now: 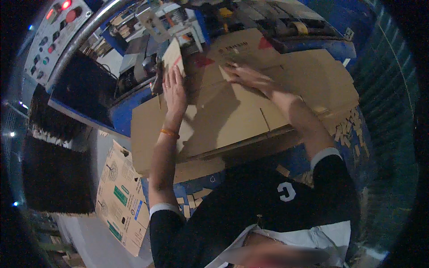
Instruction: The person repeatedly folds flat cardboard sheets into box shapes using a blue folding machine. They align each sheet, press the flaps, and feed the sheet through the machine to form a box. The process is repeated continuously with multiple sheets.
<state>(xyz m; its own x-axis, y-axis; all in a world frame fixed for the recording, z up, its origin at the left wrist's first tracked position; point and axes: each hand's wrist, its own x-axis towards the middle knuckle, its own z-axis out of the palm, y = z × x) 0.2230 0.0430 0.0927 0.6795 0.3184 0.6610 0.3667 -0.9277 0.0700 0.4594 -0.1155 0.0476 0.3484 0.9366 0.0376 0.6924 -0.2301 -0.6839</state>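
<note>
Flat brown cardboard sheets [228,120] lie in a stack in front of me, with slits cut into them and red marks printed near the far side. My left hand [175,94] has its fingers stretched out, lying against an upright pale cardboard flap [172,58] beside the machine. An orange band circles that wrist. Farther right, my right hand [248,77] reaches over the stack, its bent fingers closed at the edge of a raised cardboard sheet. Its thumb is hidden.
A blue machine [120,111] with metal parts borders the stack's far side. At far left stands a control panel [53,40] with buttons and a red light. A printed cardboard piece [120,196] leans at lower left. Small cardboard scraps [351,131] lie at right.
</note>
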